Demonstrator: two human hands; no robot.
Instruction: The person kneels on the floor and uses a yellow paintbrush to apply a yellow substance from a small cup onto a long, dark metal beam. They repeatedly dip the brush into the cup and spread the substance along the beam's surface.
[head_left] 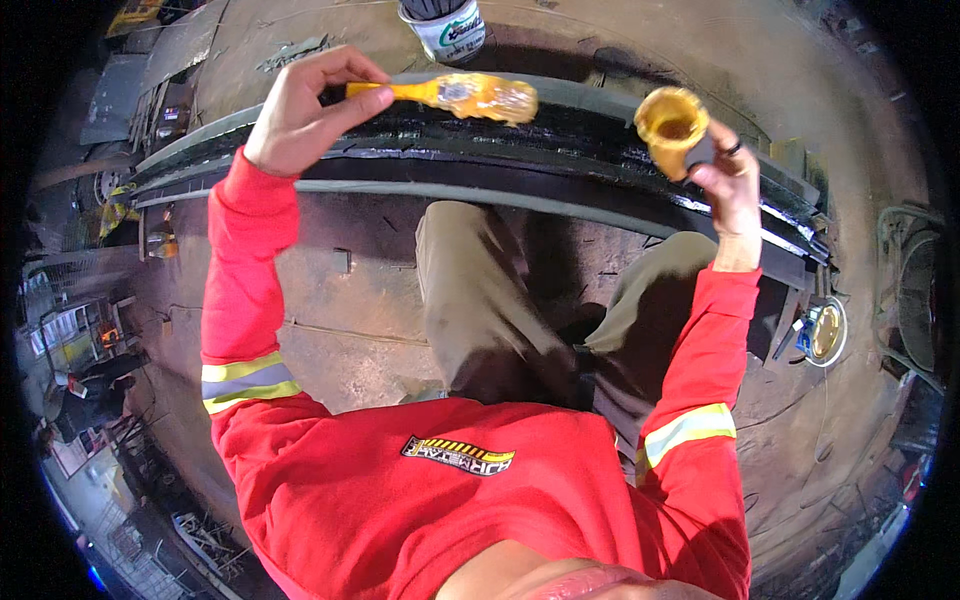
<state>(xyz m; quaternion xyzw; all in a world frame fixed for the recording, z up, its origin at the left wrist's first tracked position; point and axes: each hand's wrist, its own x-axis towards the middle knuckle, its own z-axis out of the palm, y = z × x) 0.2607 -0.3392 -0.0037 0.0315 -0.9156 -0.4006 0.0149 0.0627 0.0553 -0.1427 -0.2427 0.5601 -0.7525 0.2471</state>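
Note:
My left hand [308,112] is closed on the yellow handle of a paintbrush [482,98], pinched between thumb and fingers. The brush lies roughly level, and its head, coated in yellow paint, points right. In my right hand [733,190] is a small cup [668,150] smeared with yellow paint, its mouth tilted toward me and some darker paint inside. Brush and cup are apart. Both hands are over a long black metal beam [400,143], glossy in places, that runs across in front of my knees.
A white bucket [447,38] with dark rods in it stands beyond the beam. To the right, a round yellow-stained container [826,332] sits on the floor near a metal frame [908,285]. At the left are a bottle [162,240] and scrap metal sheets [115,98].

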